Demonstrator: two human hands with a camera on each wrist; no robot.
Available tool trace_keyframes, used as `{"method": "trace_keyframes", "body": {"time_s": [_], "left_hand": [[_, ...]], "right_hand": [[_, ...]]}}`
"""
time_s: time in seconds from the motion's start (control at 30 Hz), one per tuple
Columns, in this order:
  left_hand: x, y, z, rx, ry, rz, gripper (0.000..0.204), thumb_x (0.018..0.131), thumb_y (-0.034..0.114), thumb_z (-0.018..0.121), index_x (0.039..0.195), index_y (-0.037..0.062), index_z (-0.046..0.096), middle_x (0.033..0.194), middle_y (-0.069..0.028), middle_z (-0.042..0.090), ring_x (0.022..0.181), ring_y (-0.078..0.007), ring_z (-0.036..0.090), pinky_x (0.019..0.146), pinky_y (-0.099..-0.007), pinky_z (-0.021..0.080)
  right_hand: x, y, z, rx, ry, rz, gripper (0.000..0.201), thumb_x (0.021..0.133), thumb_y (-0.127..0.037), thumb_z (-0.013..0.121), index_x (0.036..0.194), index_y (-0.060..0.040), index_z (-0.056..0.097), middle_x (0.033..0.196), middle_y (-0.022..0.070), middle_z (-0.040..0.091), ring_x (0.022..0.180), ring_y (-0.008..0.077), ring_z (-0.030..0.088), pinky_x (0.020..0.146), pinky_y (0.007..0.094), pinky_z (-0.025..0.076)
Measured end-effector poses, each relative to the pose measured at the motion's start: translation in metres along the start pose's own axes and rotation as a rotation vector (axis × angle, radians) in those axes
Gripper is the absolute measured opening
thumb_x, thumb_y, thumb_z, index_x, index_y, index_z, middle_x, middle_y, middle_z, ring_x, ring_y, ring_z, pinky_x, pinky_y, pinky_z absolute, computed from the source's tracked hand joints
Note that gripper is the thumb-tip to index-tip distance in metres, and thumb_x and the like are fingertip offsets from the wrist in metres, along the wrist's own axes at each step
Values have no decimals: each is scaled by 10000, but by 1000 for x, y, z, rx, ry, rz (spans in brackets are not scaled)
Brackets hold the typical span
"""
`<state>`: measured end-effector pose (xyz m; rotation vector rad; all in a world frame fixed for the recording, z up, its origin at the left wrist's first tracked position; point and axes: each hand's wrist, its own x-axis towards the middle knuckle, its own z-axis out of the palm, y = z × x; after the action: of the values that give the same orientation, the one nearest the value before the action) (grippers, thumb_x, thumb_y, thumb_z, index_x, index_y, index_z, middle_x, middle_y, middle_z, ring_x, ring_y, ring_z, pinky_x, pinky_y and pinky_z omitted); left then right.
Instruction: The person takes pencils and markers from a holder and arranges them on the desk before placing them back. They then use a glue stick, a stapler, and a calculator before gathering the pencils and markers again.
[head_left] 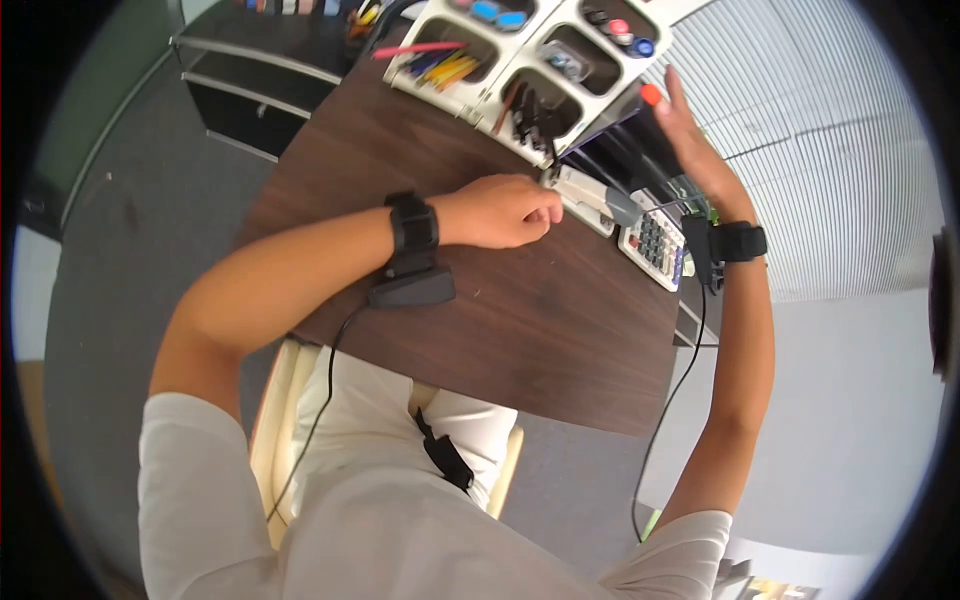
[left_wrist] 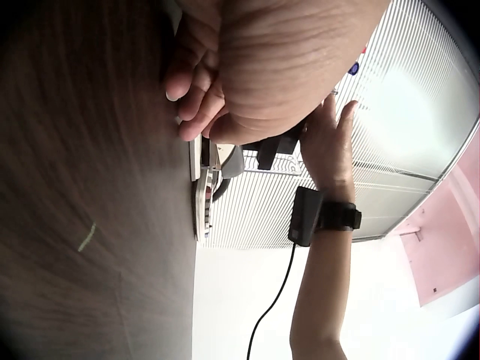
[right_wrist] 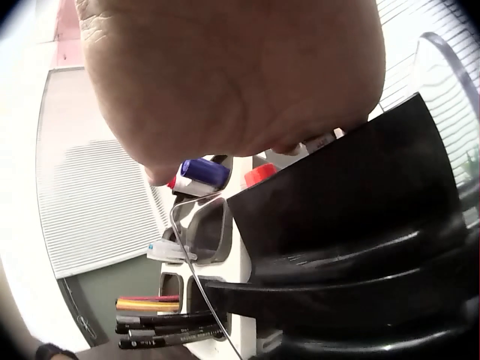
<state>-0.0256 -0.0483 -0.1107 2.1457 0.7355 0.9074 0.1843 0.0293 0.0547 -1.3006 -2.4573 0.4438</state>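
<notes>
My right hand (head_left: 705, 160) is raised beside the white organizer (head_left: 445, 103), and a red-capped marker (right_wrist: 260, 175) shows at its fingers. In the right wrist view the marker's pale body runs up to the fingertips, partly behind a black holder (right_wrist: 352, 217); the fingers appear to pinch it. My left hand (head_left: 500, 212) rests on the brown table (head_left: 480, 320), its fingers loosely curled and holding nothing. Just beyond its fingers lie a grey and white stapler (head_left: 595, 198) and a calculator (head_left: 655, 245).
Organizer compartments hold colored pencils (head_left: 447, 70), black pens (head_left: 530, 120) and markers (head_left: 640, 47). Blinds (head_left: 800, 120) stand beyond the right hand. Black drawers (head_left: 240, 110) are at the far left. Cables hang from both wrist cameras.
</notes>
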Motion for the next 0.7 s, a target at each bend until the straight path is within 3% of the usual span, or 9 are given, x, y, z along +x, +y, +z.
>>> {"method": "trace_keyframes", "body": {"time_s": [0.07, 0.1, 0.2, 0.23, 0.3, 0.4, 0.5, 0.63, 0.7], "left_hand": [[-1, 0, -1, 19, 26, 12, 159, 871, 143, 564, 1009, 82, 614, 883, -21, 685, 894, -210, 617, 806, -346, 475], [-1, 1, -2, 15, 9, 21, 167, 877, 148, 568, 1022, 79, 614, 893, -24, 689, 894, -214, 616, 807, -343, 472], [1, 1, -2, 27, 9, 40, 175, 888, 151, 575, 1042, 75, 610, 913, -40, 693, 897, -219, 616, 813, -342, 467], [1, 2, -3, 19, -1, 31, 180, 890, 151, 578, 1049, 73, 608, 921, -47, 694, 897, -221, 616, 815, -342, 466], [1, 6, -5, 39, -27, 33, 182, 893, 139, 578, 1060, 73, 605, 919, -57, 690, 898, -213, 619, 820, -337, 468], [1, 7, -7, -62, -42, -18, 194, 915, 124, 561, 1095, 65, 599, 946, -64, 676, 915, -179, 627, 827, -313, 478], [2, 7, -6, -60, -61, -60, 212, 922, 130, 557, 1119, 66, 597, 967, -65, 671, 918, -166, 629, 836, -299, 472], [3, 16, -10, -83, -98, -140, 232, 931, 146, 554, 1149, 80, 596, 998, -30, 668, 810, -79, 592, 651, -231, 479], [2, 13, -9, -60, -108, -135, 244, 931, 160, 555, 1160, 83, 595, 1014, -16, 667, 759, -52, 564, 555, -203, 448]], "right_hand": [[-1, 7, -1, -227, 146, -133, 805, 935, -508, 496, 1489, -15, 181, 1522, 274, 207, 1447, 397, 86, 1163, 435, 103], [-8, 3, -2, -419, 280, -220, 753, 922, -460, 551, 1460, -15, 271, 1481, 287, 285, 1415, 417, 199, 1141, 427, 196], [-33, -11, -3, -326, 463, -311, 576, 893, -337, 636, 1345, -25, 461, 1352, 244, 468, 1240, 376, 471, 986, 378, 419], [-42, -10, 5, -212, 526, -204, 455, 885, -259, 649, 1268, -42, 535, 1205, 192, 578, 1096, 309, 579, 886, 338, 475], [-62, -25, 17, 75, 565, -70, 298, 876, -169, 645, 1137, -31, 607, 964, 116, 640, 846, 204, 633, 726, 284, 493], [-75, -22, 34, 127, 544, 47, 159, 850, -119, 650, 975, -22, 636, 675, 34, 575, 584, 114, 524, 558, 264, 427], [-70, -15, 36, -35, 615, 78, 158, 837, -134, 647, 971, -50, 637, 685, 63, 596, 589, 218, 568, 576, 328, 455], [-34, -2, 20, -105, 720, 60, 187, 839, -187, 631, 985, -71, 644, 729, 85, 642, 664, 281, 617, 618, 381, 483], [-12, 2, 18, -226, 595, 78, 227, 822, -270, 629, 939, -79, 666, 780, 107, 675, 740, 314, 648, 653, 413, 505]]}}
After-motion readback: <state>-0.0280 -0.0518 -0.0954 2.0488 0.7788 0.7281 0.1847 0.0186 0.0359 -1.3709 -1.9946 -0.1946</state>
